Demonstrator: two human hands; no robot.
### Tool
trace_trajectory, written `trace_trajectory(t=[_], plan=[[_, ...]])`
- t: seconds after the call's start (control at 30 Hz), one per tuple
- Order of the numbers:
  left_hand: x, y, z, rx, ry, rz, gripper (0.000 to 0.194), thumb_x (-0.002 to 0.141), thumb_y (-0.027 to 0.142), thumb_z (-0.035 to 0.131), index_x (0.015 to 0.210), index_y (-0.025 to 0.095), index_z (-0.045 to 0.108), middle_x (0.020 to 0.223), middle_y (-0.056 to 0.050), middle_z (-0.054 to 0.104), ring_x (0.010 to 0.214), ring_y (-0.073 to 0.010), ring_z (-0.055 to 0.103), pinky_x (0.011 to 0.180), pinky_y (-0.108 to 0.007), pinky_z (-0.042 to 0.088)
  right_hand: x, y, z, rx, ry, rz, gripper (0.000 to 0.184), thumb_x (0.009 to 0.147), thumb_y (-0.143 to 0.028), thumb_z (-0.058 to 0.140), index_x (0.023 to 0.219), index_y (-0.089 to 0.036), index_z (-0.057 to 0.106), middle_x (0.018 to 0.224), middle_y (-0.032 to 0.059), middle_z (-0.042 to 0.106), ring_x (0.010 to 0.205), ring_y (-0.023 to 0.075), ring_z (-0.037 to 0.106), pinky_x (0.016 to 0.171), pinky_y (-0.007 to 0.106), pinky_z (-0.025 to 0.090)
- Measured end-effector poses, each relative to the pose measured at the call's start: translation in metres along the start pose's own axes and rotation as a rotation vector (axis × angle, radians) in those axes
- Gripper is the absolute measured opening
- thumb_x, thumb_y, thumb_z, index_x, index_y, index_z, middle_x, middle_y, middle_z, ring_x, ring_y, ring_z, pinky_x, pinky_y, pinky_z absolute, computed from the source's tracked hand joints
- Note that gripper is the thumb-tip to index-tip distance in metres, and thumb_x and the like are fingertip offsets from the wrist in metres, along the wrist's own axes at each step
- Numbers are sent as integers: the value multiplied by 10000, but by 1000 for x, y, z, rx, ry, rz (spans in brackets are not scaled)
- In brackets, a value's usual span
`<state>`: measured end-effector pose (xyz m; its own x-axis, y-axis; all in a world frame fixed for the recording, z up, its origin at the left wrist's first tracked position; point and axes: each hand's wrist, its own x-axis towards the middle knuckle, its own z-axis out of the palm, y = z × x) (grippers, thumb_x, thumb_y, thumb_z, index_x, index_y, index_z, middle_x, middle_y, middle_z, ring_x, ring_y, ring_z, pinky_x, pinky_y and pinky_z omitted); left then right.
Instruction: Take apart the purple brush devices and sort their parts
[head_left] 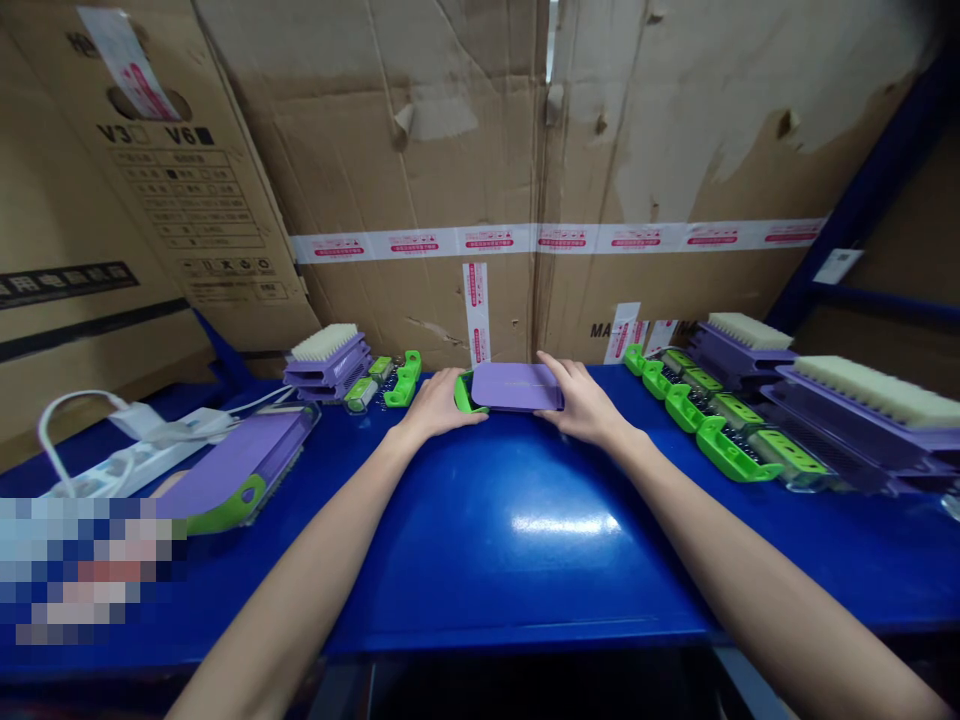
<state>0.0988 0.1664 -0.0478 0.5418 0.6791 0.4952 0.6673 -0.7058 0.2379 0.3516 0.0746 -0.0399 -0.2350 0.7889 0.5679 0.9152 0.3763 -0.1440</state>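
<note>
A flat purple rectangular piece with rounded corners [516, 386] is held level at the far side of the blue table, between my two hands. At its left end sits a bright green end part [466, 391]. My left hand [442, 403] is closed around that green end, thumb toward me. My right hand [586, 402] grips the right end of the purple piece, thumb at the front and fingers behind. The underside of the piece is hidden. Whether the green part is joined to the purple one, I cannot tell.
At right stand stacked purple parts with cream bristly tops [877, 390], beside a row of green end pieces [682, 408]. Similar purple parts [330, 365] and green pieces [406, 380] lie back left. Nearer left are a purple-and-green assembly [240, 465] and a white power strip [142, 455]. Cardboard [420, 170] walls the back.
</note>
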Motion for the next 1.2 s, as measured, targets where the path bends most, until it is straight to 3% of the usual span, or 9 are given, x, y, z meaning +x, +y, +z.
trace_trajectory(t=[0.13, 0.3, 0.53, 0.73, 0.97, 1.2], plan=[[-2, -11, 7, -76, -1, -51, 821, 665, 548, 711, 1343, 224, 382, 1256, -115, 549, 1172, -322, 518, 936, -447, 434, 0, 2, 1, 48, 19, 56, 954, 719, -402, 696, 1492, -211, 170, 1316, 166, 502, 1190, 341, 468, 942, 515, 419], [-4, -23, 15, -41, 23, -109, 716, 713, 502, 664, 1331, 220, 436, 1205, -120, 548, 1147, -320, 515, 948, -463, 427, -1, 2, 3, 58, 25, 96, 930, 732, -449, 677, 1488, -197, 197, 1309, 176, 512, 1186, 353, 472, 926, 516, 418], [-3, -10, 14, 32, 77, -41, 462, 779, 486, 614, 1174, 245, 610, 1285, -107, 486, 1197, -321, 452, 979, -502, 387, -1, 1, 2, 31, 18, 118, 904, 738, -472, 660, 1474, -166, 233, 1317, 182, 512, 1166, 350, 485, 917, 510, 425], [3, 1, 8, -30, 70, 71, 221, 843, 413, 589, 937, 238, 686, 1002, -52, 658, 985, -245, 537, 886, -429, 410, -1, -1, 1, 37, 12, 150, 885, 746, -478, 646, 1467, -149, 251, 1364, 189, 484, 1170, 357, 491, 923, 510, 421], [5, -7, -7, -4, 268, -137, 203, 854, 384, 575, 862, 221, 697, 931, -57, 700, 980, -253, 546, 890, -414, 360, -1, -4, -1, 27, -8, 261, 899, 759, -544, 616, 1466, -123, 252, 1206, 209, 590, 1112, 355, 540, 904, 482, 414], [9, -7, -15, 17, 523, -349, 275, 862, 401, 527, 793, 184, 683, 893, -85, 701, 906, -264, 573, 846, -388, 388, 1, -15, 4, -77, 52, 364, 905, 765, -597, 571, 1458, -107, 256, 1184, 215, 593, 1081, 368, 531, 880, 488, 401]])
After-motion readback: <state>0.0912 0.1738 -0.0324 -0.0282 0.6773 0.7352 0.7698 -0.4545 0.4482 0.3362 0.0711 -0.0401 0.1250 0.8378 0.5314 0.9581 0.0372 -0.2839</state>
